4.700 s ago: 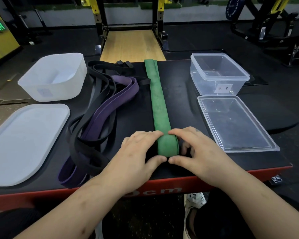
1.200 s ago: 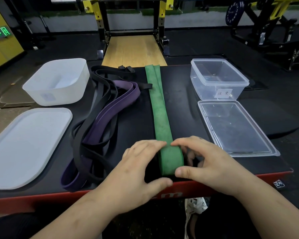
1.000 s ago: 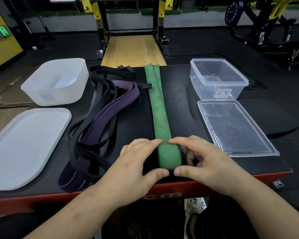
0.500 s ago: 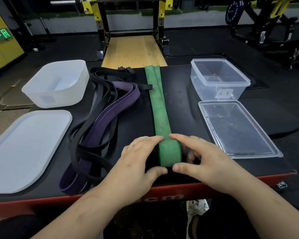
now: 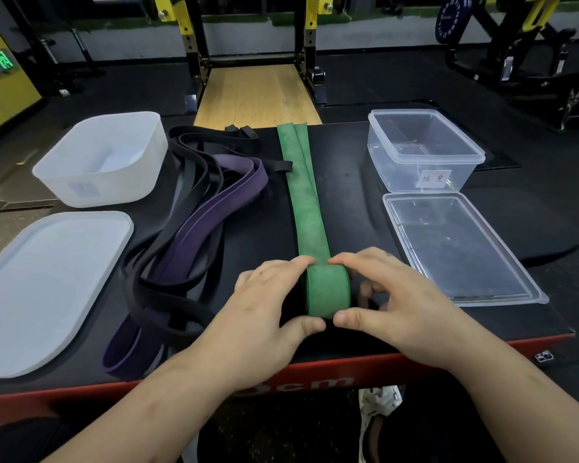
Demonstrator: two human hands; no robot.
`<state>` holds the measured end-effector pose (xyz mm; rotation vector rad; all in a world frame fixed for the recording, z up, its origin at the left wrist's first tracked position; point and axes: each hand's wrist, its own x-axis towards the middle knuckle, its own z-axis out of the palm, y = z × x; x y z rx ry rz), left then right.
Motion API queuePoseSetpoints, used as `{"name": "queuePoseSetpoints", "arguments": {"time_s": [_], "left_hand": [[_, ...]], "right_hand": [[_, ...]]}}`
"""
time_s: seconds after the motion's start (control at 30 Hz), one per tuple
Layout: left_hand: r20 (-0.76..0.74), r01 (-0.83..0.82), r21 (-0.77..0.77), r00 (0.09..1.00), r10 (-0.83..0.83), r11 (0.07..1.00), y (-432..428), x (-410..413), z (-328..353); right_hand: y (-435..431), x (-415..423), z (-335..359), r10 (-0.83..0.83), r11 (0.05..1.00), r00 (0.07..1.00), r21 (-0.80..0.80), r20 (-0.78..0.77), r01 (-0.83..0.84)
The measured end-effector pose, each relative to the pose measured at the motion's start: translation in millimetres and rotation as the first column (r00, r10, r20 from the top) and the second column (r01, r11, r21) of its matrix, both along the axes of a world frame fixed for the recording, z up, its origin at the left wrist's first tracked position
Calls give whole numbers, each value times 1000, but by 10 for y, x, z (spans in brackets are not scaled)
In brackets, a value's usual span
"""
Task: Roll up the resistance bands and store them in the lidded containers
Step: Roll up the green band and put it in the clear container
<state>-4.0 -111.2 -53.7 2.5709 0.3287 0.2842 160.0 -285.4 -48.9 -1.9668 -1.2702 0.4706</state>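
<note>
Left hand: my fingers grip the green roll — near the table's front edge.
Right hand: grips the roll's other side.

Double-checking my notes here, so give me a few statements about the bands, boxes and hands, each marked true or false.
1. The left hand and right hand both grip the rolled end of the green band. True.
2. The clear container is closed. False: its lid lies on the table, nearer the person.
3. The purple band sits inside the white container. False: it lies on the table among the black bands.
4. Most of the green band lies flat, unrolled. True.
</note>
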Motion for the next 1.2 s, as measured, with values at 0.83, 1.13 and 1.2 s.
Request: {"name": "queuePoseSetpoints", "arguments": {"time_s": [0.83,1.13,1.2], "left_hand": [[62,30,-23,998,-28,999,-36,-187,-25],[27,26,-8,999,-25,1000,5,-114,-32],[19,23,0,1000,-23,1000,26,-74,-23]], "right_hand": [[-112,-131,65,-2,1000,996,16,-92,4],[-27,-109,95,-9,999,997,-32,-73,7],[-29,-133,117,14,1000,996,-26,-92,-17]]}}
